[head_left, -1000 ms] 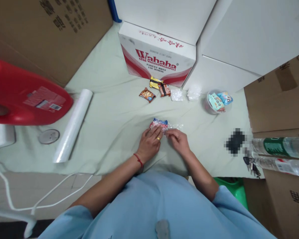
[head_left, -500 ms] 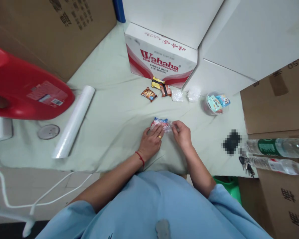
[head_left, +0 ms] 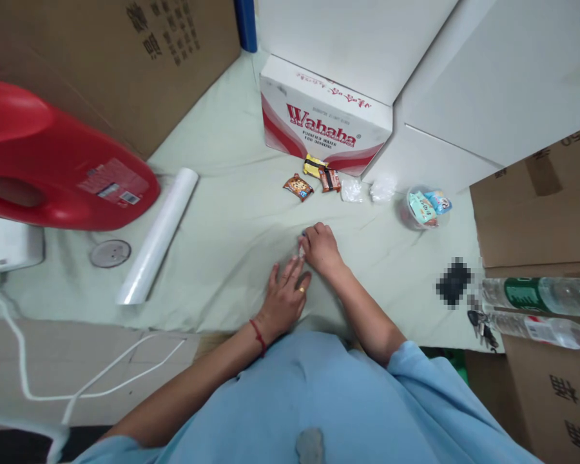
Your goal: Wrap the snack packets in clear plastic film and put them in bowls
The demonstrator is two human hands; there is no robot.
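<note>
My right hand is closed around a small snack packet in see-through film. Only a sliver of the packet shows at its fingertips, with a little blue and red; the rest is hidden under the hand. My left hand, with a ring and a red string bracelet, lies palm down, fingers apart. Its fingertips reach the near edge of the film. Farther back lie a brown snack packet, a yellow one, a reddish-brown one and two crumpled film bundles.
A see-through tub of snacks stands at the right. Two plastic bottles and keys lie by the right edge. A roll of film and a red jug are on the left. The Wahaba box stands at the back.
My right hand has moved left over the packet, from pinching the film's right end. My left hand has drawn back toward me, off the packet, and its fingers have spread. The view has shifted slightly.
</note>
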